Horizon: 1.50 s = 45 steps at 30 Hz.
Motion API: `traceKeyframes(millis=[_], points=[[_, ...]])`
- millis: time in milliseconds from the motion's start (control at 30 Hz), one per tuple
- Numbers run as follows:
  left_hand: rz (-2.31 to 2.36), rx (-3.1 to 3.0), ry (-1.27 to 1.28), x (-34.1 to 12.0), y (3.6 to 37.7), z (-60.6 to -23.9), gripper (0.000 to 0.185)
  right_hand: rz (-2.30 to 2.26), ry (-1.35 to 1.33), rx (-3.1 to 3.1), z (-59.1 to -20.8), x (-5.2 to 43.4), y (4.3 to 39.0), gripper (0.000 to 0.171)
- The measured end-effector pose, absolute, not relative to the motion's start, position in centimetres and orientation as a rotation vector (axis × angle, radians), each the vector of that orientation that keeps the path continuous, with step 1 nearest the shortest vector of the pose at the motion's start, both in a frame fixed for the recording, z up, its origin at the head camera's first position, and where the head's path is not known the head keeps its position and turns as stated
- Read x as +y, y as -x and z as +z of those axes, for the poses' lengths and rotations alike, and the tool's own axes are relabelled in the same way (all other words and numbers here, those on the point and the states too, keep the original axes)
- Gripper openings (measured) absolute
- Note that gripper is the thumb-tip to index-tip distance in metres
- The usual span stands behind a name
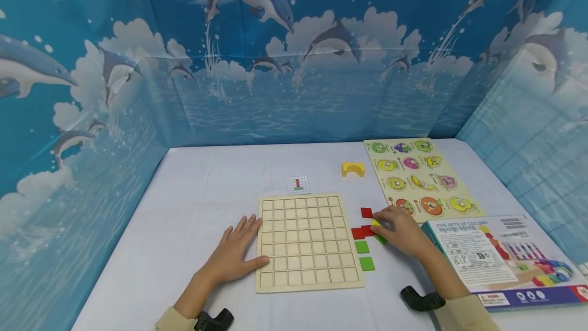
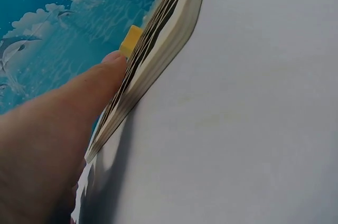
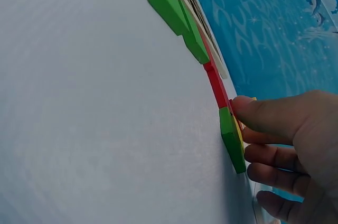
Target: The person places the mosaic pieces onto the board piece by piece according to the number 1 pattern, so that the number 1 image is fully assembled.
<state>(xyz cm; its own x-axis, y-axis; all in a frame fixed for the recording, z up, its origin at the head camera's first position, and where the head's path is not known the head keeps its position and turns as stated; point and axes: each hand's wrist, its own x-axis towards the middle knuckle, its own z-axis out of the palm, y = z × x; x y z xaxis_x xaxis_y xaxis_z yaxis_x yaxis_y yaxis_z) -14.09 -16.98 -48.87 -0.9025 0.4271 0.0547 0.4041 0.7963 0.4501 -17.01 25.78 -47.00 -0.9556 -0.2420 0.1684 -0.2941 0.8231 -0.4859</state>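
In the head view, a wooden grid board (image 1: 308, 241) lies flat on the white desk (image 1: 193, 203). The left hand (image 1: 239, 252) rests on the desk with straight, spread fingers, and its fingertips touch the left edge of the board; it holds nothing. The right hand (image 1: 401, 231) is on the right side of the board, over a group of small tiles. Its fingers are bent down onto a green tile (image 1: 381, 239). A red tile (image 1: 362, 232) lies just beside this hand, another red tile (image 1: 366, 212) is a little further back, and two green squares (image 1: 364, 255) lie near the board's right edge. A yellow arch block (image 1: 352, 169), a small pattern card (image 1: 298, 185), a fruit puzzle board (image 1: 420, 180) and a printed box (image 1: 505, 257) are also on the desk.

In the left wrist view, a straight finger (image 2: 79, 97) lies against the edge of the board (image 2: 158, 49).

In the right wrist view, the thumb (image 3: 264, 115) presses on the top of the green tile (image 3: 232, 139), and the other fingers are curled behind it. The tile is still on the desk.
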Motion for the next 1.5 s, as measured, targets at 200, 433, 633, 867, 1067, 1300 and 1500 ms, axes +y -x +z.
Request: traceKeyframes(millis=[200,433,633,867,1067,1300,1500], points=[[0.736,2.896,-0.693,-17.1,14.0,-48.7,0.089,0.822,-0.403,-2.894,-47.3,25.9,17.0,0.022],[0.713,2.896,-0.697,-17.0,14.2,-48.9,0.087,0.851,-0.379,-2.892,-47.5,26.0,16.9,0.022],[0.703,2.895,-0.694,-17.0,14.2,-48.8,0.088,0.880,-0.356,-2.897,-47.4,25.8,16.8,0.022],[0.701,2.896,-0.694,-17.1,14.2,-48.7,0.088,0.919,-0.308,-2.905,-47.3,25.3,16.8,0.023],[0.693,2.899,-0.687,-17.2,14.1,-48.9,0.088,0.935,-0.291,-2.899,-47.4,25.1,16.6,0.022],[0.690,2.902,-0.682,-17.1,14.1,-49.1,0.088,1.041,-0.235,-2.853,-47.4,24.9,16.5,0.014],[0.684,2.910,-0.685,-17.1,14.1,-49.2,0.088,1.139,-0.214,-2.790,-47.1,24.8,16.5,0.015]])
